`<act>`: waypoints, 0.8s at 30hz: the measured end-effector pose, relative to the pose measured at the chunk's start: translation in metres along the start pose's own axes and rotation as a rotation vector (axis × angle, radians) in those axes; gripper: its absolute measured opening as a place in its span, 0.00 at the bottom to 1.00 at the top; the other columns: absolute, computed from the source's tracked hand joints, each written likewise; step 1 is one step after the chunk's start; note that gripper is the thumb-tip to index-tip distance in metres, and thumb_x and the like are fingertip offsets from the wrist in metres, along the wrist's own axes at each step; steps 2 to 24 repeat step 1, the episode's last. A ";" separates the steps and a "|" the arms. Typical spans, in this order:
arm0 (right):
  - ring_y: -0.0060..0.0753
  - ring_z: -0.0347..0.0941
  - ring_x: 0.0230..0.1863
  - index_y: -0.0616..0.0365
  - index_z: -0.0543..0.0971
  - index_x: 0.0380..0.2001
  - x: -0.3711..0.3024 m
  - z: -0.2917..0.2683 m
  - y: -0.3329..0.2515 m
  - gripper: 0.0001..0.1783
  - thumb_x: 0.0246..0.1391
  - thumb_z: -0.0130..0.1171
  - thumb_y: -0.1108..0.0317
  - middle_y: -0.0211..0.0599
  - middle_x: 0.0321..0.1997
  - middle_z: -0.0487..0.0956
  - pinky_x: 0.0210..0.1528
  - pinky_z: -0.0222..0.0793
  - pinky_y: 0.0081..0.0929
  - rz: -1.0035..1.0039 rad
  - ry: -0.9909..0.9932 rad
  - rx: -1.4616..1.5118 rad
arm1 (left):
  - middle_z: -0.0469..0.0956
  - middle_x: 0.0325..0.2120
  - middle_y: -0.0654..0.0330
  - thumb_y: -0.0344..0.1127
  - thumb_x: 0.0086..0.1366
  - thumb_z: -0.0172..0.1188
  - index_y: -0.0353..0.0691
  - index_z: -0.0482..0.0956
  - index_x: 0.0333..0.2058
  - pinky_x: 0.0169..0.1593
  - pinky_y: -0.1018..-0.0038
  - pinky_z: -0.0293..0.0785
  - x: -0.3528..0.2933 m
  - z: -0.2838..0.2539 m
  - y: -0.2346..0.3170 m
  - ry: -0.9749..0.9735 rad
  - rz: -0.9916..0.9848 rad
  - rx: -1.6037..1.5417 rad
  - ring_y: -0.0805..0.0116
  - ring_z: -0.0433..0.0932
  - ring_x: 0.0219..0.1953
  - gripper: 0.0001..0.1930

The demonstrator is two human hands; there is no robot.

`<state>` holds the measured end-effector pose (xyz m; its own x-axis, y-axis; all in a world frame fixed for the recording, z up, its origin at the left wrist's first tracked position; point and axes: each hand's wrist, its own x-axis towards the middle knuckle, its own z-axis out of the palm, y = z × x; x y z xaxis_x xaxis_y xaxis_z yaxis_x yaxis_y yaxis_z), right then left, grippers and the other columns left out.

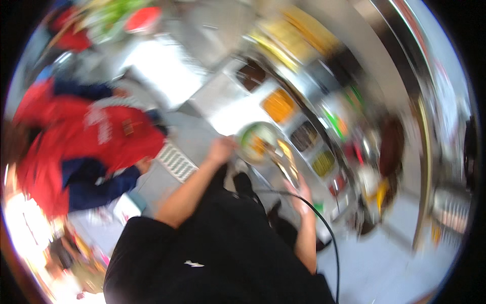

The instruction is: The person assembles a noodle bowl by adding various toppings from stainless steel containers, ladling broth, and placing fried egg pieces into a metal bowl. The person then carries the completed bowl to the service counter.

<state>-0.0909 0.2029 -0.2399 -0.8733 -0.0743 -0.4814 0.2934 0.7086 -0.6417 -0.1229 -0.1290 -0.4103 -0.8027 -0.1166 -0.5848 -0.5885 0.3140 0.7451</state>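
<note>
The picture is smeared by motion. My left hand (221, 149) grips the near left rim of a round bowl (242, 150). Inside the bowl lie pale and green food and some orange pieces (257, 147). My right hand (302, 192) is closed around shiny metal tongs (287, 163), whose far end reaches over the bowl's right side. Whether the tongs pinch any food is too blurred to tell. Just beyond the bowl, a container of orange food (278, 106) sits in the counter.
Food containers run diagonally along the counter, with dark food (304, 136) and green food (323, 163) among them. At left, a person in a red top (96, 129) stands close to the counter. A black cable (332, 238) hangs by my right arm.
</note>
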 end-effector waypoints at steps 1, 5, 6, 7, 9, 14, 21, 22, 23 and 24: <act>0.39 0.77 0.52 0.69 0.73 0.60 -0.001 0.003 0.012 0.29 0.65 0.62 0.58 0.49 0.54 0.82 0.59 0.70 0.33 -0.081 0.003 0.096 | 0.81 0.42 0.46 0.38 0.71 0.53 0.32 0.78 0.49 0.51 0.58 0.76 -0.001 0.008 0.006 -0.034 0.048 0.241 0.51 0.79 0.47 0.16; 0.39 0.77 0.52 0.69 0.73 0.60 -0.001 0.003 0.012 0.29 0.65 0.62 0.58 0.49 0.54 0.82 0.59 0.70 0.33 -0.081 0.003 0.096 | 0.81 0.42 0.46 0.38 0.71 0.53 0.32 0.78 0.49 0.51 0.58 0.76 -0.001 0.008 0.006 -0.034 0.048 0.241 0.51 0.79 0.47 0.16; 0.39 0.77 0.52 0.69 0.73 0.60 -0.001 0.003 0.012 0.29 0.65 0.62 0.58 0.49 0.54 0.82 0.59 0.70 0.33 -0.081 0.003 0.096 | 0.81 0.42 0.46 0.38 0.71 0.53 0.32 0.78 0.49 0.51 0.58 0.76 -0.001 0.008 0.006 -0.034 0.048 0.241 0.51 0.79 0.47 0.16; 0.39 0.77 0.52 0.69 0.73 0.60 -0.001 0.003 0.012 0.29 0.65 0.62 0.58 0.49 0.54 0.82 0.59 0.70 0.33 -0.081 0.003 0.096 | 0.81 0.42 0.46 0.38 0.71 0.53 0.32 0.78 0.49 0.51 0.58 0.76 -0.001 0.008 0.006 -0.034 0.048 0.241 0.51 0.79 0.47 0.16; 0.39 0.77 0.52 0.69 0.73 0.60 -0.001 0.003 0.012 0.29 0.65 0.62 0.58 0.49 0.54 0.82 0.59 0.70 0.33 -0.081 0.003 0.096 | 0.81 0.42 0.46 0.38 0.71 0.53 0.32 0.78 0.49 0.51 0.58 0.76 -0.001 0.008 0.006 -0.034 0.048 0.241 0.51 0.79 0.47 0.16; 0.39 0.77 0.52 0.69 0.73 0.60 -0.001 0.003 0.012 0.29 0.65 0.62 0.58 0.49 0.54 0.82 0.59 0.70 0.33 -0.081 0.003 0.096 | 0.81 0.42 0.46 0.38 0.71 0.53 0.32 0.78 0.49 0.51 0.58 0.76 -0.001 0.008 0.006 -0.034 0.048 0.241 0.51 0.79 0.47 0.16; 0.39 0.77 0.52 0.69 0.73 0.60 -0.001 0.003 0.012 0.29 0.65 0.62 0.58 0.49 0.54 0.82 0.59 0.70 0.33 -0.081 0.003 0.096 | 0.81 0.42 0.46 0.38 0.71 0.53 0.32 0.78 0.49 0.51 0.58 0.76 -0.001 0.008 0.006 -0.034 0.048 0.241 0.51 0.79 0.47 0.16; 0.39 0.77 0.52 0.69 0.73 0.60 -0.001 0.003 0.012 0.29 0.65 0.62 0.58 0.49 0.54 0.82 0.59 0.70 0.33 -0.081 0.003 0.096 | 0.81 0.42 0.46 0.38 0.71 0.53 0.32 0.78 0.49 0.51 0.58 0.76 -0.001 0.008 0.006 -0.034 0.048 0.241 0.51 0.79 0.47 0.16; 0.39 0.77 0.52 0.69 0.73 0.60 -0.001 0.003 0.012 0.29 0.65 0.62 0.58 0.49 0.54 0.82 0.59 0.70 0.33 -0.081 0.003 0.096 | 0.81 0.42 0.46 0.38 0.71 0.53 0.32 0.78 0.49 0.51 0.58 0.76 -0.001 0.008 0.006 -0.034 0.048 0.241 0.51 0.79 0.47 0.16; 0.39 0.77 0.52 0.69 0.73 0.60 -0.001 0.003 0.012 0.29 0.65 0.62 0.58 0.49 0.54 0.82 0.59 0.70 0.33 -0.081 0.003 0.096 | 0.81 0.42 0.46 0.38 0.71 0.53 0.32 0.78 0.49 0.51 0.58 0.76 -0.001 0.008 0.006 -0.034 0.048 0.241 0.51 0.79 0.47 0.16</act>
